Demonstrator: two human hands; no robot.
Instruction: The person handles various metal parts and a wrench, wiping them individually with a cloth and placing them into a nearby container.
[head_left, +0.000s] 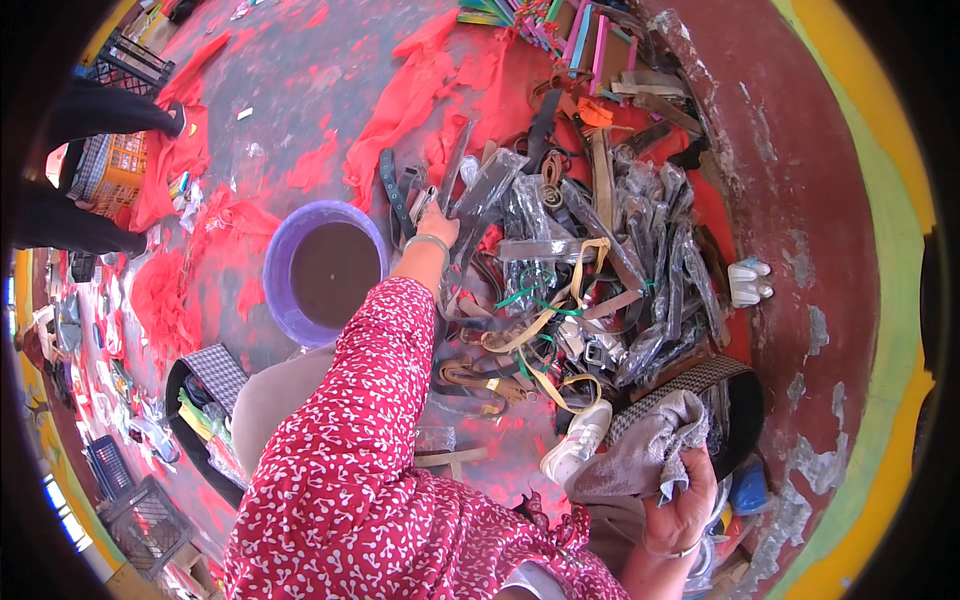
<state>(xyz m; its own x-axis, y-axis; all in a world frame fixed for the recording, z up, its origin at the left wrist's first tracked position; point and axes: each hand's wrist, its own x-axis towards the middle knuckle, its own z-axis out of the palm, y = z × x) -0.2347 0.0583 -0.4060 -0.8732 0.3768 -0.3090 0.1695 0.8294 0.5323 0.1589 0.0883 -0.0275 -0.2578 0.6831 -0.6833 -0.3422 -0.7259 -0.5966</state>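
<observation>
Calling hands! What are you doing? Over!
Left grip at edge of belt pile. Right grip holding grey cloth. Purple tub beside left sleeve.

One purple basin (277,275) left of centre, one grey cloth (648,448) at lower right, one orange basket (124,163) at upper left, two checked containers (218,370) (690,379), lower left and lower right, one white shoe (580,440) below centre, many belts (542,250) at centre, too tangled to count
</observation>
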